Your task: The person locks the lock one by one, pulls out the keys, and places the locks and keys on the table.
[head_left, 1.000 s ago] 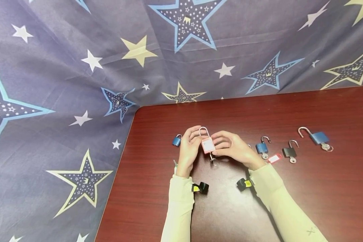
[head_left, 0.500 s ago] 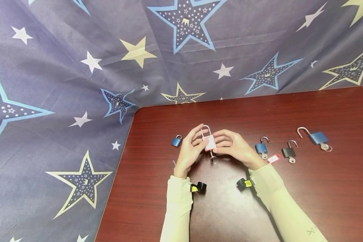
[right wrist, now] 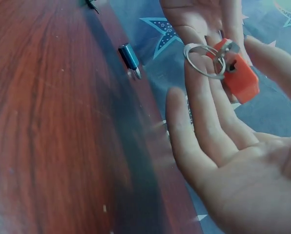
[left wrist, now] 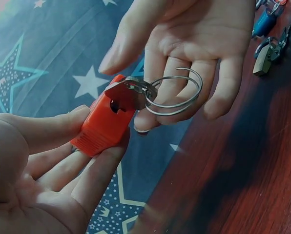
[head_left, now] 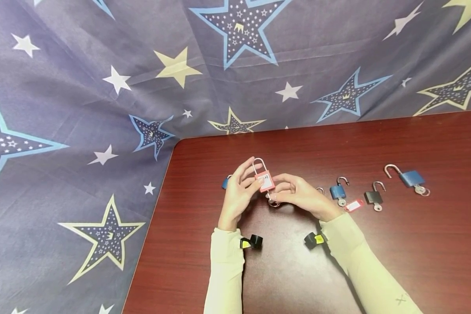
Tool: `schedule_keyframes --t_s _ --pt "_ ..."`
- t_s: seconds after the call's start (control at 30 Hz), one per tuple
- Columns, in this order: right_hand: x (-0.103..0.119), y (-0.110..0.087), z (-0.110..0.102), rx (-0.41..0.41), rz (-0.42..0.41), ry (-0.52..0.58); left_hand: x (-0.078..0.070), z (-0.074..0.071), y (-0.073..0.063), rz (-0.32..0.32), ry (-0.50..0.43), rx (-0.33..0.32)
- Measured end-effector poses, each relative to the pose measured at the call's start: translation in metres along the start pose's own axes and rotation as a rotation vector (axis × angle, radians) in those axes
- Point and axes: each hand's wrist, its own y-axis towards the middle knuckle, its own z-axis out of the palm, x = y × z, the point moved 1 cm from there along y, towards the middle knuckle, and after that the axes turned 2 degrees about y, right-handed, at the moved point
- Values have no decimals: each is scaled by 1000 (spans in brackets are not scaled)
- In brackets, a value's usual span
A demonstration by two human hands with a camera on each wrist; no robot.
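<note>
– Where the small blue padlock (head_left: pixel 225 182) peeks out, what's new?
– Left hand (head_left: pixel 238 194) now hides more of it; thumb and fingers pinch the red padlock (head_left: pixel 265 179), raised above the table (head_left: pixel 282 270).
– Right hand (head_left: pixel 300 194)?
– Shifted from padlock's side to key ring (left wrist: pixel 157 111); partly open, thumb apart, no grip visible. Work seems to turn to the key (left wrist: pixel 128 93).

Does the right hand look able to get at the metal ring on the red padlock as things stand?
Likely yes: the right hand is spread close to the metal ring, and the left hand grips the red padlock by its body, leaving the ring uncovered.
</note>
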Motion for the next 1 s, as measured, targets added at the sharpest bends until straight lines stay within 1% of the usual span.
schedule_keyframes --t_s 0.1,0.23,0.37,0.5,0.63,0.83,1.0 --pt "-1 2 2 15 -19 -17 0 0 0 -3 -6 13" --pt "-2 4 5 15 -38 -58 -1 0 -1 -10 -2 11" --pt "-2 5 8 -27 -65 -98 -1 1 -1 -11 2 17" --pt "-2 4 10 -67 -74 -130 -1 2 0 -11 -3 28" --pt "-3 4 10 -64 -56 -156 0 1 0 -15 -10 17" --pt "-3 3 6 -32 -16 -243 2 -4 0 -16 17 -3" --pt "-4 3 7 1 -5 -262 1 -8 0 -22 18 -17"
